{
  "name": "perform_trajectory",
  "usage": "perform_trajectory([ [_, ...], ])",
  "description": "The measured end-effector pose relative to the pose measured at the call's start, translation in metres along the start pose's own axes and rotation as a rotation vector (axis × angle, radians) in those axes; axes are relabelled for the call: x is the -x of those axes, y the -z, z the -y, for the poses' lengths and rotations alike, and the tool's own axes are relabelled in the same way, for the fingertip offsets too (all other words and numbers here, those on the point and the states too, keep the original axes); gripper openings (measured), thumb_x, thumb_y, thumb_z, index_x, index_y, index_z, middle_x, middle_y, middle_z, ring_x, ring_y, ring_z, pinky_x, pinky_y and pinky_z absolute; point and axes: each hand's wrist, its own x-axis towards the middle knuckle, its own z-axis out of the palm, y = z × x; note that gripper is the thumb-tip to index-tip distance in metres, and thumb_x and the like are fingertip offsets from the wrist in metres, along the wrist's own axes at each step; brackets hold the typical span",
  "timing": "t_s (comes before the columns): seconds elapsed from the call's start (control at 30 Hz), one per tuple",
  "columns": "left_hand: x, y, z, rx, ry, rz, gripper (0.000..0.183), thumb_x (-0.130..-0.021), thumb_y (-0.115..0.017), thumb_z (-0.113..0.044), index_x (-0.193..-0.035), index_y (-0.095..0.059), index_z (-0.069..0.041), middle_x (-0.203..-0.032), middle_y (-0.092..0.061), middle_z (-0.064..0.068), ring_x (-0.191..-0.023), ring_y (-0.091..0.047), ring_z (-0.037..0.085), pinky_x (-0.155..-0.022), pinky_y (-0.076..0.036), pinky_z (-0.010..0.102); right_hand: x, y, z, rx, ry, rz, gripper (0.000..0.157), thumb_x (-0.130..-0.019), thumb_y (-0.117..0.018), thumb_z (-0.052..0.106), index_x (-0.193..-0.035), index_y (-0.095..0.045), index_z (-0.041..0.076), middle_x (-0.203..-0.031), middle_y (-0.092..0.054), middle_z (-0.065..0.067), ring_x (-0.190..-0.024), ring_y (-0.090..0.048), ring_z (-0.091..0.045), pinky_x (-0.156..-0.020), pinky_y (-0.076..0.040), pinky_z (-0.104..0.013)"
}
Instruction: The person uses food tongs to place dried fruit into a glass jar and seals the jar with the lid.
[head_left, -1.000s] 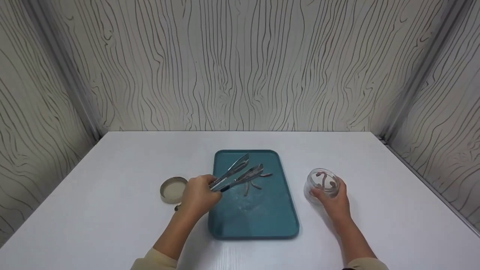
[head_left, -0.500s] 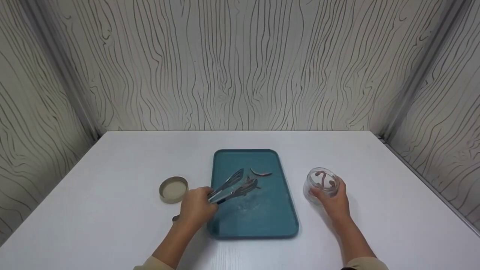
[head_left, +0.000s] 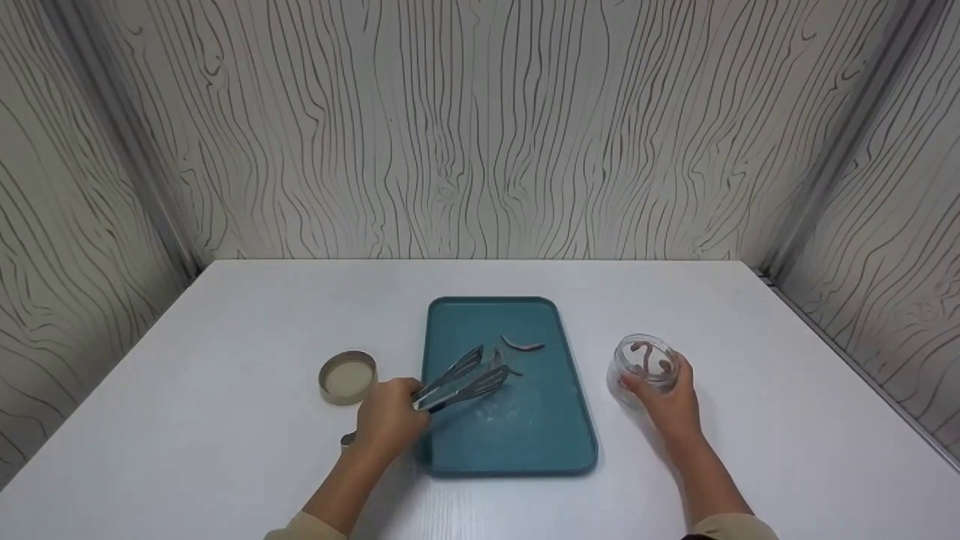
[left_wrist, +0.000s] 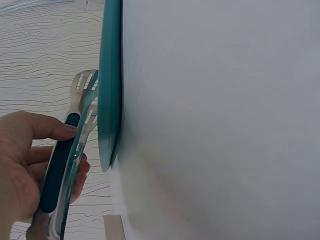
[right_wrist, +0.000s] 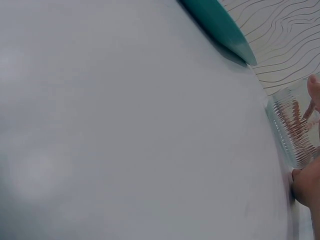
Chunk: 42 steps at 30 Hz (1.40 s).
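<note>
Metal tongs [head_left: 486, 383] with slotted ends and teal grips are in my left hand [head_left: 391, 420], thumb on one arm and fingers round the other. Their two ends are spread apart over the middle of a teal tray [head_left: 525, 442]. A thin, curved, brownish worm-like strip [head_left: 523, 346] lies on the tray beyond the tongs. More strips by the tongs' tips are partly hidden. To the right of the tray, my right hand [head_left: 671, 409] grips a clear glass jar [head_left: 617, 382] standing on the table. Reddish-brown strips show inside this ribbed jar [right_wrist: 287, 130].
A round, shallow, beige lid [head_left: 347, 379] lies to the left of the tray, just beyond my left hand. The white table [head_left: 225, 390] meets wood-patterned walls [head_left: 480, 135] at the back and sides. Whitish smudges mark the tray's middle.
My left hand has drawn the tongs toward me and a little left, uncovering more of the far strip. The right hand and the jar stay in place.
</note>
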Motion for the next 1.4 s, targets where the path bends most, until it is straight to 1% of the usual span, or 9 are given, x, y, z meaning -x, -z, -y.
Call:
perform_trajectory([
  [0.23,-0.0004,-0.0006,0.001,0.006,-0.007,0.004,0.017,-0.058,-0.055,0.007,-0.067,-0.064,-0.005,-0.054,-0.052,-0.003,-0.048,-0.042,0.01,-0.043,-0.036,0.025,-0.0013,0.0,-0.0015,-0.011,0.024,-0.003,0.096,-0.073,-0.063,0.041,-0.137,0.0,0.008,-0.139,-0.01,-0.019,-0.126,-0.006,-0.031,-0.098,-0.007,-0.043],
  [0.5,0.0005,0.0013,0.0014,-0.033,0.024,0.006,0.02,-0.06,-0.056,0.009,-0.067,-0.064,-0.007,-0.056,-0.053,-0.003,-0.051,-0.043,0.011,-0.044,-0.035,0.027,-0.0012,-0.0008,-0.0018,-0.014,0.002,-0.006,0.098,-0.072,-0.064,0.042,-0.137,0.001,0.008,-0.14,-0.008,-0.019,-0.127,-0.005,-0.031,-0.098,-0.006,-0.043],
  [0.67,-0.0005,0.002,0.0026,-0.054,0.026,-0.019,0.021,-0.061,-0.056,0.009,-0.067,-0.065,-0.009,-0.056,-0.053,-0.003,-0.051,-0.043,0.011,-0.044,-0.036,0.028,-0.0016,-0.0008,-0.0008,-0.012,0.003,-0.009,0.099,-0.071,-0.065,0.043,-0.137,0.0,0.008,-0.14,-0.008,-0.019,-0.127,-0.005,-0.031,-0.098,-0.007,-0.043],
  [0.83,0.0002,0.0025,0.0026,-0.076,0.033,-0.025,0.019,-0.062,-0.059,0.007,-0.07,-0.067,-0.008,-0.06,-0.058,0.0,-0.053,-0.046,0.012,-0.047,-0.039,0.03,-0.0011,-0.0002,-0.0012,-0.012,0.01,-0.003,0.098,-0.072,-0.064,0.041,-0.137,0.001,0.007,-0.14,-0.008,-0.019,-0.127,-0.005,-0.031,-0.098,-0.007,-0.042],
  [0.93,0.0008,0.0021,0.0028,-0.085,0.022,-0.03,0.019,-0.061,-0.059,0.008,-0.07,-0.067,-0.007,-0.061,-0.059,0.001,-0.053,-0.047,0.012,-0.048,-0.04,0.03,-0.0006,0.0002,-0.0021,-0.008,0.012,-0.003,0.097,-0.072,-0.064,0.041,-0.137,0.001,0.007,-0.14,-0.008,-0.019,-0.127,-0.005,-0.031,-0.098,-0.007,-0.042],
  [1.13,0.0016,0.0014,0.0045,-0.096,-0.021,-0.062,0.02,-0.062,-0.058,0.01,-0.065,-0.066,-0.008,-0.056,-0.056,-0.002,-0.05,-0.045,0.01,-0.044,-0.038,0.028,-0.0003,-0.0008,-0.0038,-0.016,0.012,-0.004,0.097,-0.072,-0.064,0.042,-0.137,0.0,0.008,-0.14,-0.009,-0.017,-0.127,-0.005,-0.03,-0.098,-0.006,-0.043],
  [1.4,0.0014,0.0033,0.0065,-0.079,-0.008,-0.066,0.018,-0.065,-0.057,0.007,-0.067,-0.067,-0.008,-0.059,-0.057,-0.003,-0.052,-0.048,0.011,-0.048,-0.039,0.03,-0.0007,-0.0014,-0.0038,-0.019,0.015,-0.007,0.097,-0.072,-0.064,0.042,-0.137,0.001,0.008,-0.14,-0.008,-0.017,-0.127,-0.004,-0.029,-0.098,-0.005,-0.043],
])
